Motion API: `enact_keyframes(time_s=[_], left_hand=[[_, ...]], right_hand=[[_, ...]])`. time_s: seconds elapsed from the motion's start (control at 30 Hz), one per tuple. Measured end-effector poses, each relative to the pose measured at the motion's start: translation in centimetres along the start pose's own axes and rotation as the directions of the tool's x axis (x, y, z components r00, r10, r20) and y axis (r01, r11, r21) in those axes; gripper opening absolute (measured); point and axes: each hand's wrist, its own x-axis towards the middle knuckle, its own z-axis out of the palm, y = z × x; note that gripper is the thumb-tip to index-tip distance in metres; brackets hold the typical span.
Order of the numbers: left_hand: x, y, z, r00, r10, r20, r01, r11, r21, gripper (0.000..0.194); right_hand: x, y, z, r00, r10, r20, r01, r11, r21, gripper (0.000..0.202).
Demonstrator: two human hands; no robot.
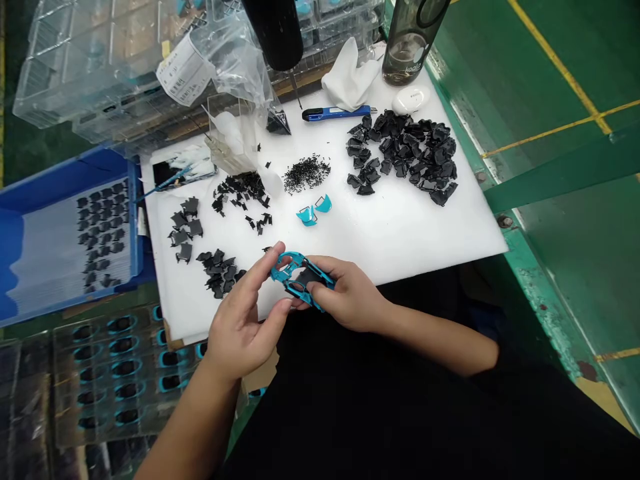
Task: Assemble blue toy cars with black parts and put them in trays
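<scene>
A turquoise plastic frame with black inner parts (293,269) is held low over the near edge of the white work surface. My right hand (353,293) grips its right end, the thumb pressing on the black part inside. At its left end my left hand (250,317) steadies it between the fingers, at the upper rim, and the thumb below. Beyond the hands lie small turquoise pieces (307,215) with dark edges. Closest to my left hand is a pile of black plastic parts (217,272). The underside of the frame is hidden by my fingers.
Farther back are a heap of tiny black screws (307,173), small black clips (243,193) and a large pile of black parts (400,150). A black electric screwdriver (277,33) hangs above. A blue cutter (340,113), a bottle (413,47) and a blue tray (65,303) surround the surface.
</scene>
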Motion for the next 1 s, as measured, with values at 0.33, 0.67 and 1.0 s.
enact_keyframes(time_s=[0.33,0.67,1.0], left_hand=[[0.8,-1.3,0.2,0.994,-0.094,0.051,0.106,0.892,-0.439,0.047],[0.4,-2.4,0.8,0.993,-0.105,-0.051,0.056,0.807,-0.588,0.048],[-0.1,-2.8,0.4,0.994,-0.094,-0.06,0.028,0.732,-0.681,0.047]], right_hand=[[0.1,0.7,0.3,0.981,0.176,0.083,-0.193,0.935,0.297,0.04],[-0.2,0.3,1.1,0.963,0.235,-0.131,-0.217,0.967,0.136,0.005],[-0.8,1.0,0.8,0.984,0.174,0.038,-0.178,0.957,0.23,0.026]])
